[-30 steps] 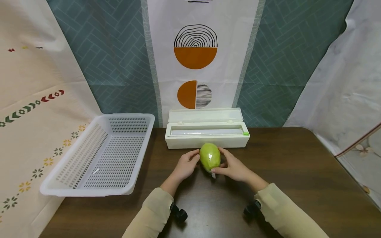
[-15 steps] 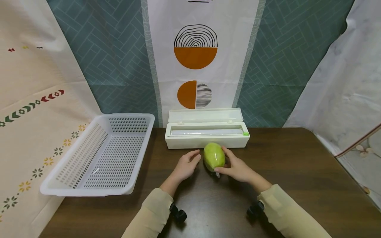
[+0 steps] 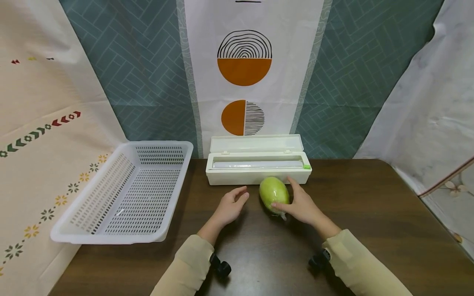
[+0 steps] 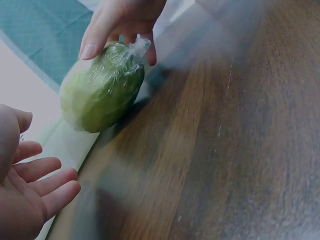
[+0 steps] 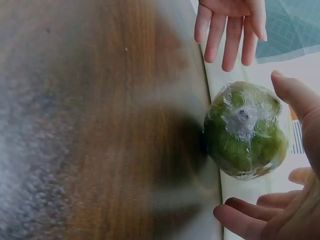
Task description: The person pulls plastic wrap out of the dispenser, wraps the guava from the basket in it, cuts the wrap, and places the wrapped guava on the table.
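A green fruit [image 3: 274,193], oval and wrapped in clear cling film, lies on the table in front of the white box. Its film is twisted into a tuft at the near end, plain to see on the fruit [image 4: 105,87] in the left wrist view. My right hand [image 3: 304,206] is at the fruit's right side, thumb by the near end and the other fingers spread; a gap shows between these fingers and the fruit [image 5: 245,131] in the right wrist view. To the left, my left hand [image 3: 229,206] holds nothing, its fingers loosely bent and apart from the fruit.
Behind the fruit stands a white film dispenser box [image 3: 258,177], lid raised, with a roll [image 3: 257,164] inside and a green slider [image 3: 306,167]. A white perforated basket [image 3: 159,236] stands on the left of the brown table [image 3: 370,213]. Patterned cloths hang around.
The fruit has shifted to the right, away from my left hand. My right hand has moved right too, and its fingers have spread off the fruit. My left hand has hardly moved.
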Motion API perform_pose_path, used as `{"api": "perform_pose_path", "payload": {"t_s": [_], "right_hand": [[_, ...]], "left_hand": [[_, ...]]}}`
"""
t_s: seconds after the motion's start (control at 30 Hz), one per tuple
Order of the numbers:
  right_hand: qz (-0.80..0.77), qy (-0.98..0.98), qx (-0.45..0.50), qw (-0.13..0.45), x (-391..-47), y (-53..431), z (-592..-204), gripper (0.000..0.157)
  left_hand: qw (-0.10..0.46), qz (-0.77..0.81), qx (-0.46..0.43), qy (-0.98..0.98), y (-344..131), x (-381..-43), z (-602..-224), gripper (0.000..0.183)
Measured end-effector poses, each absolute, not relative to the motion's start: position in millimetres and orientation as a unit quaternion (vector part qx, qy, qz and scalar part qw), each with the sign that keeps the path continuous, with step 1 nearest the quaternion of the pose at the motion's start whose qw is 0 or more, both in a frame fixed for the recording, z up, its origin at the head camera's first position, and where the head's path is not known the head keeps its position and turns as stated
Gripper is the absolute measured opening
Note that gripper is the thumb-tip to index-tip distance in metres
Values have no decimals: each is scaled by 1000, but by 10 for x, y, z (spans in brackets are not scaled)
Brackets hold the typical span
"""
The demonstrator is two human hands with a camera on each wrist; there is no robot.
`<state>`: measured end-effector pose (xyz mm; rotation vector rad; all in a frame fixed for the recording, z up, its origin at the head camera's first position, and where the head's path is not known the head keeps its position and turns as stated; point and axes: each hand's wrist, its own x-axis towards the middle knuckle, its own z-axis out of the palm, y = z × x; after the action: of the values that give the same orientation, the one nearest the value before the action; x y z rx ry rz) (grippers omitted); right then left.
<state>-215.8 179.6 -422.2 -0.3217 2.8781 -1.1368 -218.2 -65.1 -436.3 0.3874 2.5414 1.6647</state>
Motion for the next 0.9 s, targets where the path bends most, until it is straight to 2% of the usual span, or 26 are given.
{"api": "perform_pose_path", "payload": {"t_s": [0.2,0.47,0.9], "right_hand": [[-385,919,-79,28,-2158,1777,-4217,102],[-468,880,-62,54,-2116,1632,-4234,87],[-513,852,-71,79,-2022,1551,-4282,84]], "left_hand": [[39,545,125,828,-607,-2167,-4363,47],[83,591,137,791,-480,-2124,-4351,44],[55,607,106,786,-523,-2034,-4263,36]]}}
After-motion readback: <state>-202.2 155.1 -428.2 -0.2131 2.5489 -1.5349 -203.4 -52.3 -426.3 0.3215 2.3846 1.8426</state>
